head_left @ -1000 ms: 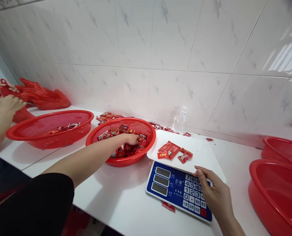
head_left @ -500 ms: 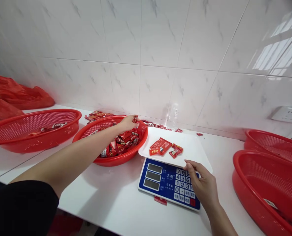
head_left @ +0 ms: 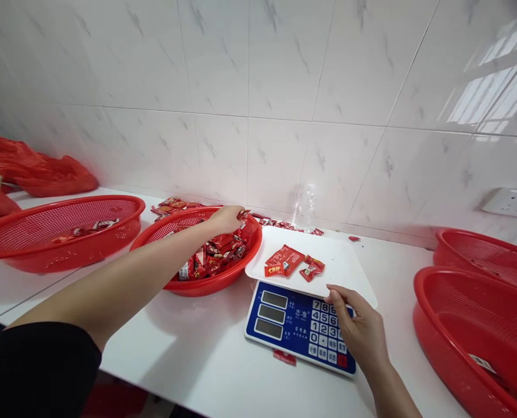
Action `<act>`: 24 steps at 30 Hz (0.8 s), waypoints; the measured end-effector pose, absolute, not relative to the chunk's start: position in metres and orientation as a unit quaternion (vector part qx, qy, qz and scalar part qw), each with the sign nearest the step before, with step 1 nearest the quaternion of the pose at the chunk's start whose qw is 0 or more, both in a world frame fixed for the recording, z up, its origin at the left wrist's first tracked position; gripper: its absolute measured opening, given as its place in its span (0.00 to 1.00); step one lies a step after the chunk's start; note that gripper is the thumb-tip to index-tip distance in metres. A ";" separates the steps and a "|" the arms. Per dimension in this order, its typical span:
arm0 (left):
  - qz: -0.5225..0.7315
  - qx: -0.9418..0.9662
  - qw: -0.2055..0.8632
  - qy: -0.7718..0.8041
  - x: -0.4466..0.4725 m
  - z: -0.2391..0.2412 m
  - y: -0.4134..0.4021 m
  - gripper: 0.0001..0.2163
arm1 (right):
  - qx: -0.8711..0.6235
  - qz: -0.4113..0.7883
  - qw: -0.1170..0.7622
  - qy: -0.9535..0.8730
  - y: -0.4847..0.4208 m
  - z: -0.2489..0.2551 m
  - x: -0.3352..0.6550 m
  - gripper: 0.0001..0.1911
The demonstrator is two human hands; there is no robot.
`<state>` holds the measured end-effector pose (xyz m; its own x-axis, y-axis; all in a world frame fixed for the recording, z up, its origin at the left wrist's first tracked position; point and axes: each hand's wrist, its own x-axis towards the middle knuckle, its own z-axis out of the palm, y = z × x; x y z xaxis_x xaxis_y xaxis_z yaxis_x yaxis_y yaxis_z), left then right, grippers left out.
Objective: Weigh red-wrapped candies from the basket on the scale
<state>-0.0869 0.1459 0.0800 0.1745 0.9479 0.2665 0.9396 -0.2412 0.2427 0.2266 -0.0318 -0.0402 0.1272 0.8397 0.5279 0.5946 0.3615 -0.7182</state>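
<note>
Left hand [head_left: 229, 219]: I note a shift from low among the sweets [head_left: 215, 261] to the far right of the basket [head_left: 206, 288], near the rim. It therefore appears to have drawn a piece from the pile. Thumb and fingers are closed on a small packet [head_left: 243, 214], partly hidden by the hand.

Right hand [head_left: 358, 325]: unmoved at the front edge of the tray [head_left: 349, 270], thumb and forefinger close together. I cannot tell whether they grip that edge. The tray's load is unchanged: a few packs [head_left: 287, 258] lie flat on it, above the scale [head_left: 302, 325].

Clearances: the basket rim sits just beside the tray's left end, leaving little room between. A clear cup [head_left: 306, 206] stands behind the tray. I find bare table [head_left: 197, 348] left of the scale, and a strip before the tub [head_left: 433, 348] at right.
</note>
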 end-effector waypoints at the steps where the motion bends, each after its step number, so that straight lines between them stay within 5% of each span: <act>1: 0.181 0.763 0.000 0.620 -0.087 0.080 0.145 0.11 | -0.552 0.121 0.509 -0.649 -0.032 -0.040 0.227 0.14; 10: 0.150 0.830 0.060 0.534 -0.027 0.063 0.118 0.16 | -0.553 0.120 0.504 -0.652 -0.031 -0.040 0.226 0.14; 16: 0.041 0.882 0.185 0.431 0.026 0.039 0.081 0.42 | -0.550 0.123 0.510 -0.650 -0.030 -0.038 0.224 0.15; 24: 0.064 0.887 0.124 0.441 0.066 0.021 0.082 0.36 | -0.542 0.117 0.510 -0.658 -0.031 -0.038 0.223 0.14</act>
